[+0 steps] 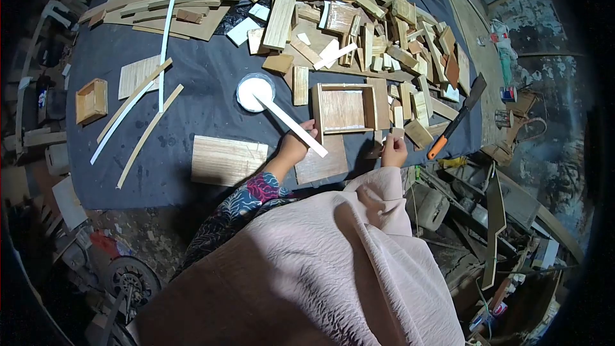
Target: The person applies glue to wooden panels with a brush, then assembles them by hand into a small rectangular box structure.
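Observation:
A small open wooden box point(346, 109) lies on the dark cloth in front of me, its plywood bottom facing up. My left hand point(297, 145) is closed at its lower left corner, gripping the left wall; some fingers are hidden. A white flat stick point(291, 125) slants over that hand, its far end in a tub of white paste point(255, 93). To the right of the box, my right hand point(394, 152) pinches a small wood block point(397, 133). A thin wood board point(321, 161) lies just below the box.
Many wood offcuts point(359, 19) are heaped at the back right. A saw with an orange handle point(438, 147) lies near the right edge. Long thin strips point(148, 134), another small box point(91, 101) and a pale board point(229, 161) are on the left.

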A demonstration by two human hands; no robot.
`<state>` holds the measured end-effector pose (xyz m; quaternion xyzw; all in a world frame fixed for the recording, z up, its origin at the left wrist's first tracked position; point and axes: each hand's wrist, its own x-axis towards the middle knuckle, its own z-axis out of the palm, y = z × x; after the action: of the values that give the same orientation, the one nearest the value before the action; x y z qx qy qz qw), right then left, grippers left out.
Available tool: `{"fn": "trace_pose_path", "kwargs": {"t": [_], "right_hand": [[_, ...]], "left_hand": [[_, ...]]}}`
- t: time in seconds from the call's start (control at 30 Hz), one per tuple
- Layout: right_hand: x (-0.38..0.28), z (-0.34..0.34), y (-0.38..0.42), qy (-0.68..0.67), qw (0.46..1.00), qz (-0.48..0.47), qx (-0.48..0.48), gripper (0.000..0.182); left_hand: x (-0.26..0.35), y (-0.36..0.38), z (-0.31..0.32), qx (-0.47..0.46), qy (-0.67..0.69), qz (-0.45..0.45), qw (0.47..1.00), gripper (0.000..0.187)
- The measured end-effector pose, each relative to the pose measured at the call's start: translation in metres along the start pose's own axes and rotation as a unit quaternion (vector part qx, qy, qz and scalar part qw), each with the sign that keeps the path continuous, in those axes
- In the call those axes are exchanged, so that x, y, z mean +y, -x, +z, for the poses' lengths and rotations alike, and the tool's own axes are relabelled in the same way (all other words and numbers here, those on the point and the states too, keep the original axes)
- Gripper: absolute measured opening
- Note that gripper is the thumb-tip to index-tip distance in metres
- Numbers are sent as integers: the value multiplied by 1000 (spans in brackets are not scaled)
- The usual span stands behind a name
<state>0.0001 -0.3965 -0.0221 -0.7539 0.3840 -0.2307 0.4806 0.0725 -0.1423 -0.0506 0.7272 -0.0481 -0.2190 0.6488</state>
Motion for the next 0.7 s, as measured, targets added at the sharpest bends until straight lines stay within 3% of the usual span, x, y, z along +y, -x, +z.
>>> {"fn": "trace_pose_path", "kwargs": {"t": [0.13,0.2,0.37,0.53,0.6,0.7], "right_hand": [[-19,16,32,0,998,4,-66,15],[-40,28,57,52,988,-77,-126,15],[-63,54,85,108,958,-126,-235,15],[-81,65,93,138,940,-158,-270,22],[-81,70,94,179,925,-211,-261,27],[-87,71,92,189,926,-206,-253,28]], "left_hand": [[3,0,-1,-16,17,-47,999,36],[5,1,-1,-15,22,-45,999,37],[14,2,-2,-3,27,-63,998,36],[10,3,0,2,45,-51,998,36],[8,3,0,6,58,-52,997,36],[4,1,0,-3,55,-61,997,36]]}}
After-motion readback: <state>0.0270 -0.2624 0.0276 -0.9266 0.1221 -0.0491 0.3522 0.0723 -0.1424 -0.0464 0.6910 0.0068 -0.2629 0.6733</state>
